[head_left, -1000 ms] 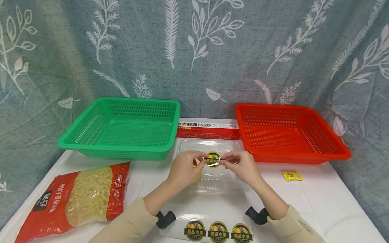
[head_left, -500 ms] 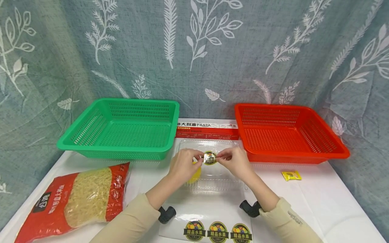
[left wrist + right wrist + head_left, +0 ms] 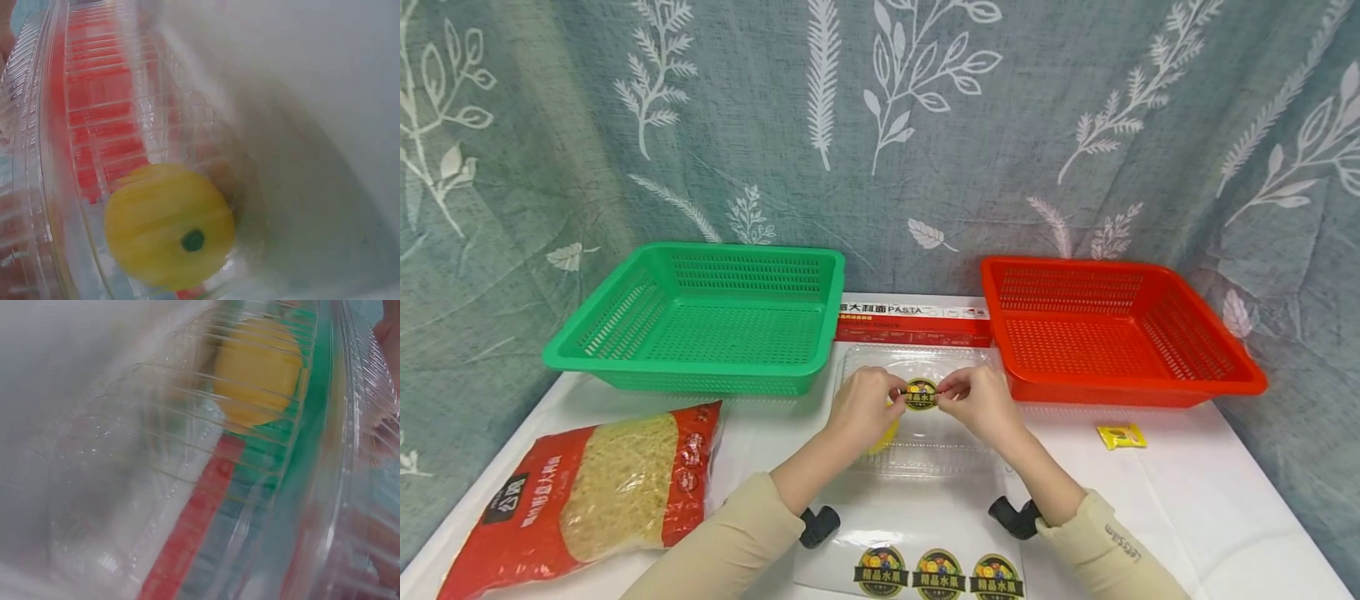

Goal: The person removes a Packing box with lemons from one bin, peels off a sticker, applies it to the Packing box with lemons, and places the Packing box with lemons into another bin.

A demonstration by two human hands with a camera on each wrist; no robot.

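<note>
Sticker (image 3: pixel 920 394) now glare-free, print plain; left grip (image 3: pixel 867 402) and right grip (image 3: pixel 977 404) pinch its edges, seemingly lined up over box (image 3: pixel 942 432).

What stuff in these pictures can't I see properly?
Sticker, head view: its side ends are covered by the fingers of the left hand and right hand.
Yellow ball, head view: partly hidden behind the left hand.
Pasta box, head view: ends hidden by the green basket and red basket.
Bag, head view: one corner cut off by the bottom edge.
Yellow packet, head view: print too small.
</note>
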